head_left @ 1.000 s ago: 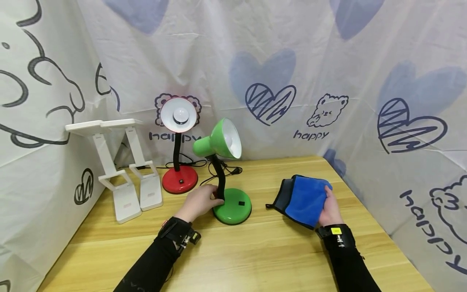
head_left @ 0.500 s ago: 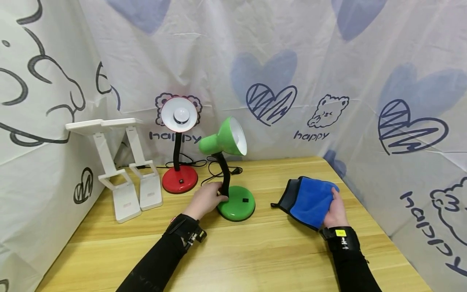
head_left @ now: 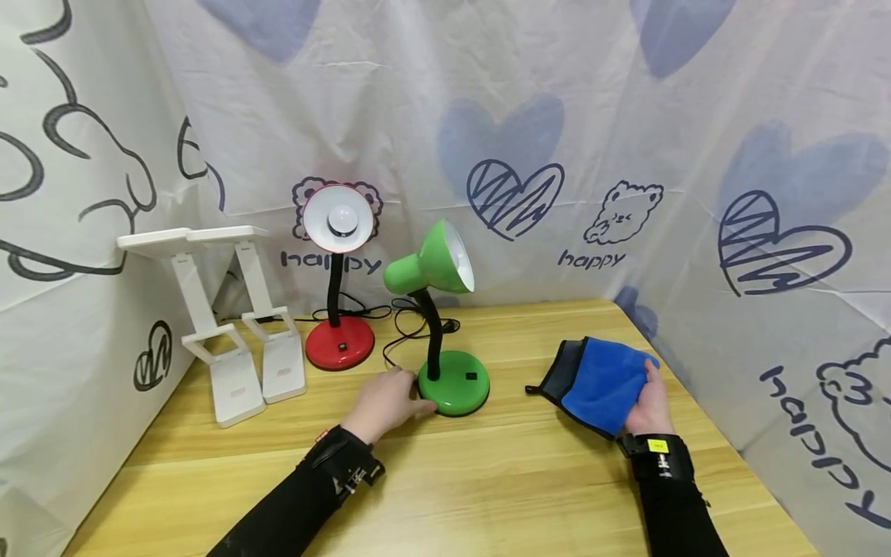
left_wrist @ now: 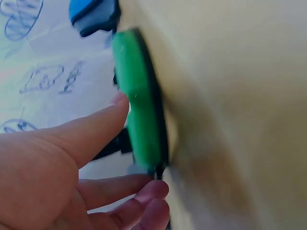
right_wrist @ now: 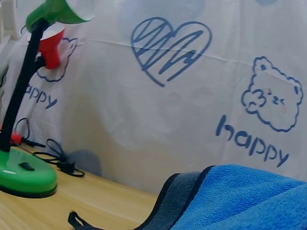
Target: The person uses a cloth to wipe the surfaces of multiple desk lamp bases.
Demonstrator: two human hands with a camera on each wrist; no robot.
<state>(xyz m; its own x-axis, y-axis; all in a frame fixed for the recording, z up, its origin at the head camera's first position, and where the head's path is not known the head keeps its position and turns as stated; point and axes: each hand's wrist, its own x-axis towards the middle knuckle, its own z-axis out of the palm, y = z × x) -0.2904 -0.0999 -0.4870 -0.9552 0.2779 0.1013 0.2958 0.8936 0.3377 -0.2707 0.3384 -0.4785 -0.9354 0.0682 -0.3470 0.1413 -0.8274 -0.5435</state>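
A green desk lamp [head_left: 454,384] stands upright in the middle of the wooden table, with a black flexible neck. Around the left edge of its round base is my left hand [head_left: 387,404]. In the left wrist view the thumb lies against the green base [left_wrist: 139,103], and curled fingertips sit at its rear edge beside the cord. My right hand [head_left: 650,404] grips a folded blue and grey cloth [head_left: 604,385] with black edging by its right side, over the table's right part. Most of the right hand is out of its wrist view, where the cloth [right_wrist: 240,199] fills the lower right.
A red desk lamp [head_left: 339,343] stands behind and left of the green one. Two white folding lamps [head_left: 237,387] are side by side at the left. Black cords [head_left: 411,329] lie along the back. A printed curtain [head_left: 515,255] encloses the table's back and sides.
The green lamp has shifted slightly right and back. My left hand has gone from the lower neck to the base's left edge. The cloth has moved a little right with my right hand.
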